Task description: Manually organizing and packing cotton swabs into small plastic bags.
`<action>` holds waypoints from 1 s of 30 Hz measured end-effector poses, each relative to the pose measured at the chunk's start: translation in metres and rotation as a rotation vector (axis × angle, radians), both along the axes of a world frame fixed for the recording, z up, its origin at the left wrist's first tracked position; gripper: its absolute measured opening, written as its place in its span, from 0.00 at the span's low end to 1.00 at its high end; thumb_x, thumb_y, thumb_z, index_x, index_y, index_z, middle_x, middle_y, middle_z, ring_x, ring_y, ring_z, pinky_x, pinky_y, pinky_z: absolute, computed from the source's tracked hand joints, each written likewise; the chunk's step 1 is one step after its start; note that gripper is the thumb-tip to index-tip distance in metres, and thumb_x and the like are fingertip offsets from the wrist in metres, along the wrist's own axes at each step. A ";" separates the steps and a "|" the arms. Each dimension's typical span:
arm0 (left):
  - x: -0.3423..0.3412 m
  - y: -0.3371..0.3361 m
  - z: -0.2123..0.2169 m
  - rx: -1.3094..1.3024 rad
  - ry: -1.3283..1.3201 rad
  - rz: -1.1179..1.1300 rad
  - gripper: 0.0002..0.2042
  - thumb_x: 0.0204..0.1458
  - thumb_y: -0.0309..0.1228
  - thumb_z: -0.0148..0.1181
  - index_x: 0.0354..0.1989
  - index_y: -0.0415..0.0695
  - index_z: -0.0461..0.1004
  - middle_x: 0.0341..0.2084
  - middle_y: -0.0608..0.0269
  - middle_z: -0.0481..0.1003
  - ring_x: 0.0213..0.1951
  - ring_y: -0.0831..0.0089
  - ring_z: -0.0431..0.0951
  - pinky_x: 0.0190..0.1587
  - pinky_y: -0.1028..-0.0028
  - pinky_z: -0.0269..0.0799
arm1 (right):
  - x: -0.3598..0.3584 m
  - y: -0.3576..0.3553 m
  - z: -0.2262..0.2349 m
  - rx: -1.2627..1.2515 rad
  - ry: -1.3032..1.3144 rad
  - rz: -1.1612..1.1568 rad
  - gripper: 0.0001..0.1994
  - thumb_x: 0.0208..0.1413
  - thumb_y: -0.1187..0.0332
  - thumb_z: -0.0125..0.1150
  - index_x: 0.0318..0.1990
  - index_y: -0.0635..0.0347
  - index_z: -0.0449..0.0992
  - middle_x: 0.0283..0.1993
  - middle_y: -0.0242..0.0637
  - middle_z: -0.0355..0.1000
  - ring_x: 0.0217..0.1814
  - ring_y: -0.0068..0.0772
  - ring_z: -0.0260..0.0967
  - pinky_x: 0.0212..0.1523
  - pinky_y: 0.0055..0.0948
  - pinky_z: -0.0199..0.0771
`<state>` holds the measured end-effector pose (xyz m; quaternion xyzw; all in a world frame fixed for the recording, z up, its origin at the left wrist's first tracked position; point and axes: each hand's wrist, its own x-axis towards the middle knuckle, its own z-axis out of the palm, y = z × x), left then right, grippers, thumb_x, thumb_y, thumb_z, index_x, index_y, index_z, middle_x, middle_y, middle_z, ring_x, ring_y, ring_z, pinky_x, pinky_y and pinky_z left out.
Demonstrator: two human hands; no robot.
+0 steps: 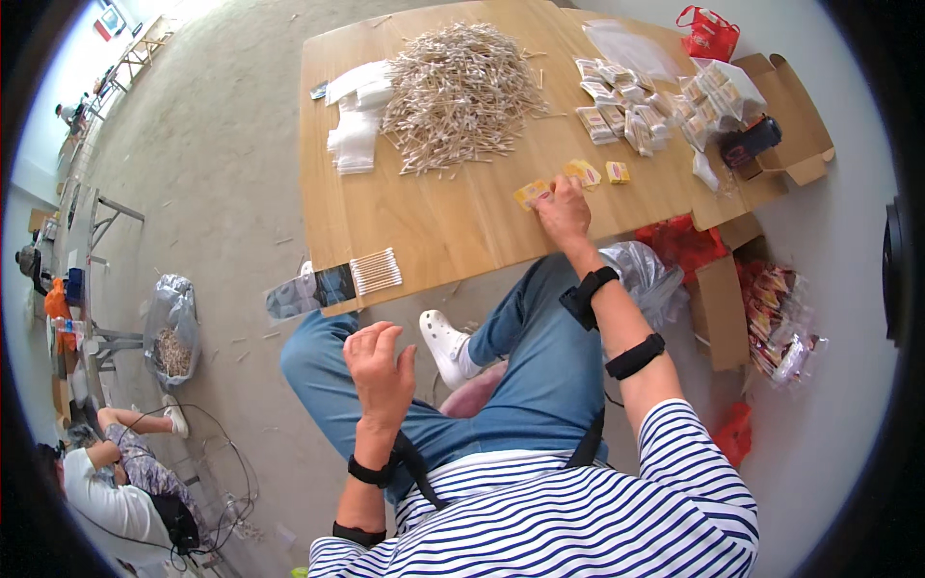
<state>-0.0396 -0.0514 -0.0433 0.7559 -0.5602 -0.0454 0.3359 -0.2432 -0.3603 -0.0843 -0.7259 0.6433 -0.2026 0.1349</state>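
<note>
With its fingertips, my right hand (566, 214) grips a small yellow-and-white card (532, 195) at the table's near side. Just beyond that hand lie another yellow card (582, 172) and a small yellow packet (618, 172). My left hand (380, 371) is raised over my left thigh, thumb apart from loosely bent fingers, holding nothing. Nearest to it, at the table's near left corner, a neat row of cotton swabs (376, 272) lies beside a dark, see-through flat piece (310, 291) that overhangs the edge. A large heap of loose swabs (464, 96) covers the table's far middle.
Clear plastic bags (355, 140) lie left of the heap. Packed swab bundles (621, 106) and an open cardboard box (785, 120) stand at the right. Below are a carton (721, 313) and wrapped goods (776, 323). Another person (125, 501) sits at the lower left.
</note>
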 end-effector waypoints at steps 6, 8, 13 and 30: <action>-0.003 0.000 0.001 -0.009 0.002 -0.008 0.16 0.40 0.24 0.69 0.41 0.40 0.76 0.42 0.54 0.76 0.49 0.54 0.73 0.59 0.56 0.61 | -0.011 -0.018 -0.010 0.066 0.003 0.019 0.20 0.40 0.60 0.76 0.38 0.57 0.75 0.47 0.44 0.72 0.46 0.50 0.75 0.46 0.46 0.77; -0.002 0.002 0.002 -0.009 -0.005 -0.011 0.16 0.41 0.24 0.69 0.41 0.41 0.76 0.42 0.54 0.76 0.49 0.54 0.73 0.59 0.56 0.62 | -0.009 -0.021 -0.013 0.039 -0.092 -0.010 0.17 0.37 0.63 0.77 0.33 0.57 0.76 0.42 0.41 0.72 0.43 0.48 0.75 0.44 0.45 0.76; 0.001 0.003 0.002 -0.027 0.040 0.014 0.15 0.41 0.24 0.69 0.40 0.41 0.76 0.42 0.55 0.77 0.48 0.53 0.74 0.58 0.56 0.62 | -0.016 -0.028 -0.017 0.078 -0.243 0.057 0.11 0.39 0.69 0.74 0.27 0.59 0.75 0.30 0.37 0.75 0.32 0.38 0.76 0.36 0.38 0.76; 0.016 -0.002 -0.017 -0.065 0.617 0.222 0.10 0.48 0.22 0.67 0.38 0.34 0.77 0.33 0.58 0.78 0.37 0.70 0.79 0.44 0.72 0.74 | 0.176 0.104 0.019 0.400 -0.504 0.905 0.03 0.50 0.75 0.64 0.30 0.65 0.80 0.24 0.43 0.77 0.26 0.31 0.77 0.29 0.31 0.74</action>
